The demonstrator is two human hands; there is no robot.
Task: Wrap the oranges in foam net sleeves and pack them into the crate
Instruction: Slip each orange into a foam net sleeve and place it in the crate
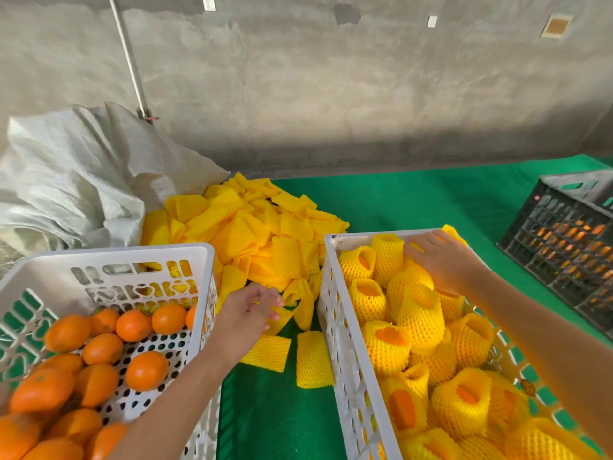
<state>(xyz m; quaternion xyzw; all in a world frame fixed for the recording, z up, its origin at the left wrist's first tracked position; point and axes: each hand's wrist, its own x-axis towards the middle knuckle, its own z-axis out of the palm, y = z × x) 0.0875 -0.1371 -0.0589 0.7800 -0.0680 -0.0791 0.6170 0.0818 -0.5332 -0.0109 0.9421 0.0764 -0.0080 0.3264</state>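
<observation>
The white crate (205, 250) on the left holds several bare oranges (147, 370). A second white crate (331, 293) on the right is filled with oranges in yellow foam net sleeves (421, 313). Between the two crates lies a pile of loose yellow foam net sleeves (265, 234) on the green mat. My left hand (248, 307) reaches over the pile's near edge and pinches one sleeve (282, 318) with curled fingers. At the far end of the right crate, my right hand (441, 260) lies palm down with its fingers curled over a wrapped orange (454, 233), which is mostly hidden.
Two loose sleeves (313, 358) lie on the green mat (414, 200) between the crates. A white woven sack (76, 180) slumps at the back left. A black crate (564, 234) with oranges stands at the right. A concrete wall closes the back.
</observation>
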